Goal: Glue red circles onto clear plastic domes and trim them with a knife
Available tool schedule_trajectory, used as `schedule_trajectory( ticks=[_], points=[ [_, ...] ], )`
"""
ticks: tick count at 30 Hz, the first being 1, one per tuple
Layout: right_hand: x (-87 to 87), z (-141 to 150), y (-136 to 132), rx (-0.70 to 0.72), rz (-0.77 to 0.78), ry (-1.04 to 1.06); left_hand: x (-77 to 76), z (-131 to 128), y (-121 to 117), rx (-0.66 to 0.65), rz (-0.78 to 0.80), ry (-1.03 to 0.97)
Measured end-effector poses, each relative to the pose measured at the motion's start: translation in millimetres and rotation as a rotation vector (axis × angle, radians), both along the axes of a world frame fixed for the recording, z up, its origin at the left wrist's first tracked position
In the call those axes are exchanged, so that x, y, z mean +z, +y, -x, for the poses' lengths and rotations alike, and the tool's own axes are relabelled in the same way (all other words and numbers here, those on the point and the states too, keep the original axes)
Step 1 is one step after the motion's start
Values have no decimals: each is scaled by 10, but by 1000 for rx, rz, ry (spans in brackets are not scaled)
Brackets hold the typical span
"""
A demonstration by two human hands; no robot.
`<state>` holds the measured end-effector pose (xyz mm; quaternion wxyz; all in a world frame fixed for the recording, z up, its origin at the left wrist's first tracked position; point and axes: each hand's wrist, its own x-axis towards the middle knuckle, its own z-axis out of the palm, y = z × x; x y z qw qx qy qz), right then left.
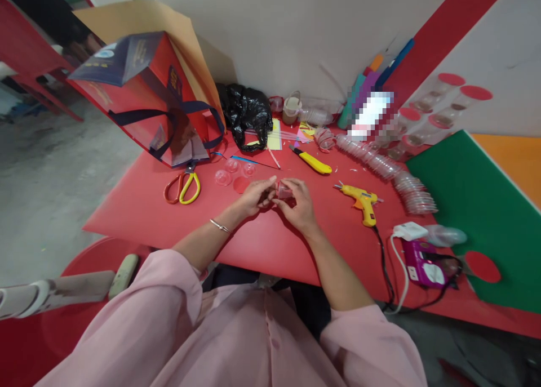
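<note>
Over the red table [262,246], my left hand [255,196] and my right hand [298,204] meet around a small clear plastic cup [283,192]. Both hands have their fingers curled and pinched on it. A thin bangle sits on my left wrist. Just beyond my hands lie two clear plastic domes [223,177] and a red paper disc [240,185]. Pink sleeves cover my upper arms.
Red-and-yellow scissors [182,187] lie to the left, beside a red gift bag [147,94]. A yellow utility knife [311,160], a yellow glue gun [363,200], a row of clear cups [389,170], a purple device [422,263], green board [477,207] and black bag [247,114] stand around.
</note>
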<state>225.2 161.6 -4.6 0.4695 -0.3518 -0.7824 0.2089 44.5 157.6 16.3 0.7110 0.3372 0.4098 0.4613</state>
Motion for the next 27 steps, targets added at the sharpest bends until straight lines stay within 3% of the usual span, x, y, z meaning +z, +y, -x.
schedule_trajectory(
  ticks=[7, 15, 27],
  points=[
    [0, -1, -2, 84, -47, -51, -46, 88, -7, -66, -13, -85],
    [37, -8, -21, 53, -22, -41, -60, 14, -15, 18, -23, -50],
    [6, 7, -33, 63, -21, -19, 2, -19, -65, 31, -79, -87]
  ],
)
